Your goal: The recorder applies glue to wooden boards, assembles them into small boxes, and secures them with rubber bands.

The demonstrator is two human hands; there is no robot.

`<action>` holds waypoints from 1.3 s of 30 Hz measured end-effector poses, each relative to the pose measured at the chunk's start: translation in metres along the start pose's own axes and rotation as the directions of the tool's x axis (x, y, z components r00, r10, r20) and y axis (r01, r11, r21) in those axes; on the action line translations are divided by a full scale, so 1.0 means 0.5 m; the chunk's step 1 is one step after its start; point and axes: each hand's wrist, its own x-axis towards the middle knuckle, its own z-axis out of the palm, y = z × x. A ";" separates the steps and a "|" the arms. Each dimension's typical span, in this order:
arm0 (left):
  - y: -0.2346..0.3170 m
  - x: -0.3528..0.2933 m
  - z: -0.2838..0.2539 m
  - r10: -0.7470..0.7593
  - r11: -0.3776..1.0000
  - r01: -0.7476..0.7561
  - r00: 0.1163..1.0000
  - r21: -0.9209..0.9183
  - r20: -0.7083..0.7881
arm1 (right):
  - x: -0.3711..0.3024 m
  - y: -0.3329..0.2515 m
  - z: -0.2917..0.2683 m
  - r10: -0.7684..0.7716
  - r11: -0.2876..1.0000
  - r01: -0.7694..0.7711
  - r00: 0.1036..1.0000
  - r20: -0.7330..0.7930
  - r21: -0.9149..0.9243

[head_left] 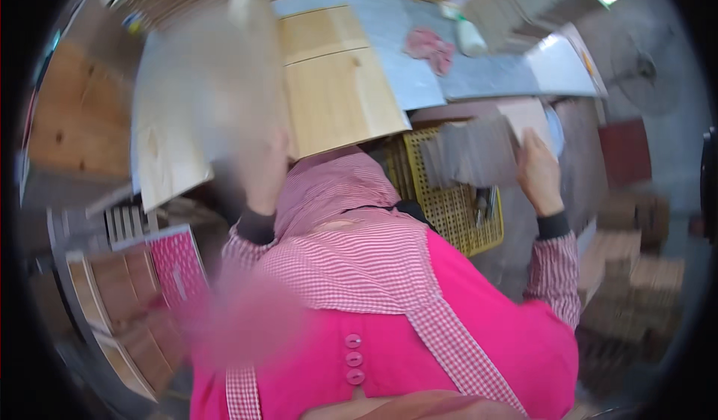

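Note:
My left hand point(263, 172), smeared by motion, is closed at the lower edge of a thin upright board point(258, 61), which is blurred too. Beside that board lies a pale wooden panel point(344, 94) with a dark line across it; another light panel point(166, 139) is to its left. Farther right, my right hand point(540, 173) has its fingers bent over a pale flat piece point(528, 117). This piece touches the end of a row of thin grey-brown slats point(475, 152), above the yellow plastic basket point(456, 222).
A pink cloth point(430, 50) and a white bottle point(470, 37) lie on the grey-blue table point(486, 76). Stacked boards point(176, 5) stand at the back. Wooden compartment boxes point(120, 293) are at lower left, piled wood point(636, 285) at right, a fan point(643, 68) at far right.

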 end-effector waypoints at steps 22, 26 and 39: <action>0.038 -0.018 0.001 0.039 0.998 -0.042 0.998 -0.054 -0.056 | -0.013 0.066 0.133 -0.131 0.975 0.085 0.966 -0.221 -0.205; 0.030 -0.017 0.002 0.057 0.997 -0.058 0.998 -0.048 -0.039 | -0.021 0.054 0.108 -0.072 0.996 0.054 0.965 -0.252 -0.076; 0.030 -0.015 -0.003 0.059 0.996 -0.066 0.993 -0.059 -0.102 | 0.221 -0.082 -0.168 -0.237 0.945 0.309 0.870 -0.432 0.104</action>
